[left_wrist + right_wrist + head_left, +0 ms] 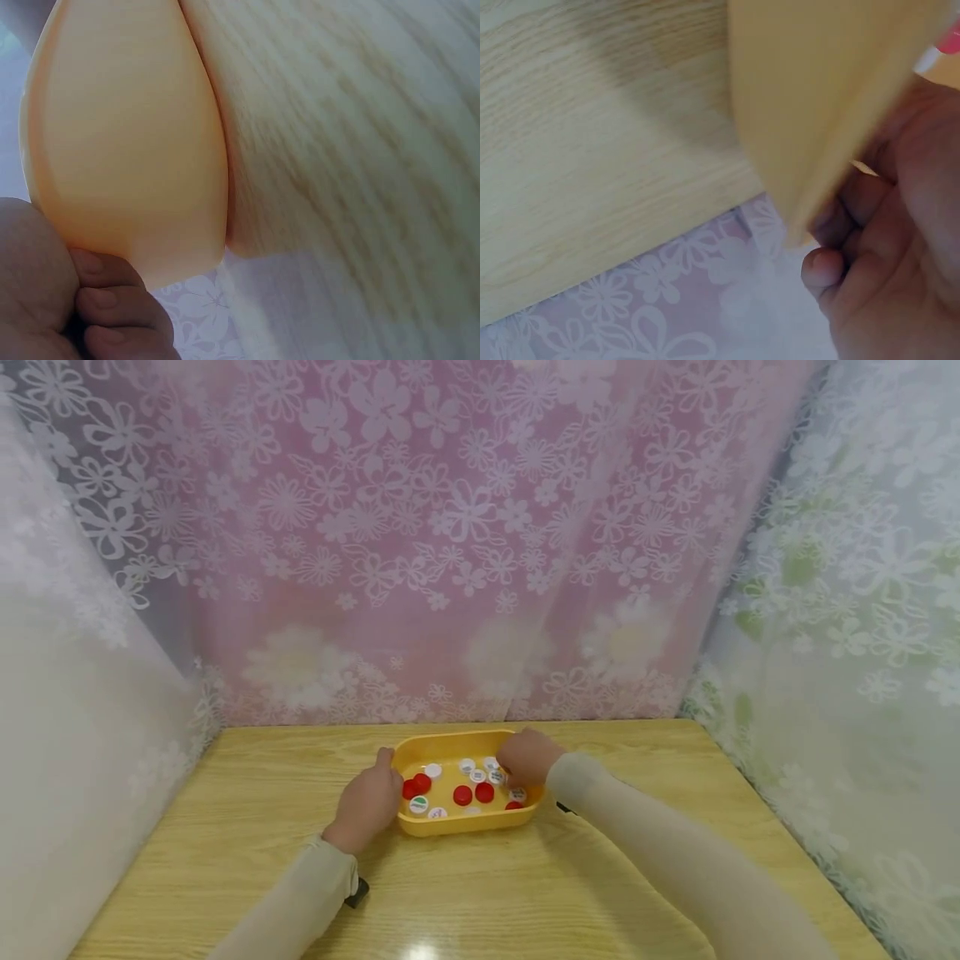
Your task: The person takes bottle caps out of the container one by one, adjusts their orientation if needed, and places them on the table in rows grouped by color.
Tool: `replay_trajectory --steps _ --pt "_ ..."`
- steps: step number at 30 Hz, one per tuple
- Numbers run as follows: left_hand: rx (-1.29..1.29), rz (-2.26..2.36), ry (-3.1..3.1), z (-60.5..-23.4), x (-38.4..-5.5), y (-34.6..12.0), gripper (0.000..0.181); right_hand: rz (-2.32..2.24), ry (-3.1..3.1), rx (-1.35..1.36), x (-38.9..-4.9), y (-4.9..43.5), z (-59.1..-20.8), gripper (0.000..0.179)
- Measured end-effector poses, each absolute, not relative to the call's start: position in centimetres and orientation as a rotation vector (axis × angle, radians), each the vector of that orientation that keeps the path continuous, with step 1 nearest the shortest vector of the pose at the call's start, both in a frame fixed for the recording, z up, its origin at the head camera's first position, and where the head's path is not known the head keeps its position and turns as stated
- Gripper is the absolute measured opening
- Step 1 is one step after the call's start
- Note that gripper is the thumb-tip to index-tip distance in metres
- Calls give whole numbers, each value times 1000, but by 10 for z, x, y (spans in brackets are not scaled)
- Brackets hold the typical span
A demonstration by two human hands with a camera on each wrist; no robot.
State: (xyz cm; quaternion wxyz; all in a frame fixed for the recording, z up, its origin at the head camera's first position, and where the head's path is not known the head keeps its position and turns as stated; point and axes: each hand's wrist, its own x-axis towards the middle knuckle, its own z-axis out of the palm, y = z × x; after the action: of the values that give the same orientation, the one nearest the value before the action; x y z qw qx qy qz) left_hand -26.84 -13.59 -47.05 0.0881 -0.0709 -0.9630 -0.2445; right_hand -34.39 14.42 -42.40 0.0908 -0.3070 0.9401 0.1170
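Note:
A yellow plastic tray (471, 824) holds several red bottle caps (462, 795) and several white bottle caps (432, 771), some with printed tops. My left hand (369, 802) grips the tray's left end, with the thumb up at the rim. In the left wrist view its curled fingers (120, 300) lie at the outer wall. My right hand (531, 757) reaches over the tray's right end, fingers down among the caps at the back right. The right wrist view shows bent fingers (862, 217) behind the tray wall; I cannot tell whether they hold a cap.
The tray rests on a light wood table (300, 777) toward its back edge. A pink flowered curtain (465, 568) hangs behind it. Pale flowered curtains stand at the left (75, 652) and right (847, 652) sides.

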Motion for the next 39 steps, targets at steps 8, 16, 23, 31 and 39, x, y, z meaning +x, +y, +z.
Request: replay_trajectory --steps 8,16,23,31,39 --pt "-245 -665 -2886 -469 -265 -134 40 351 2844 -1030 -352 146 -433 22" --pt "-279 -659 -2876 -472 -264 -132 38 295 2852 -1138 -366 158 -450 21" --pt "-273 -639 -2859 -471 -272 -130 37 234 2839 -1131 -375 158 -449 29" --pt "-264 -654 -2898 -473 -273 -126 42 209 2795 -1006 -374 158 -444 32" --pt "-241 -658 -2899 -472 -273 -130 37 241 2745 -929 -364 141 -427 34"
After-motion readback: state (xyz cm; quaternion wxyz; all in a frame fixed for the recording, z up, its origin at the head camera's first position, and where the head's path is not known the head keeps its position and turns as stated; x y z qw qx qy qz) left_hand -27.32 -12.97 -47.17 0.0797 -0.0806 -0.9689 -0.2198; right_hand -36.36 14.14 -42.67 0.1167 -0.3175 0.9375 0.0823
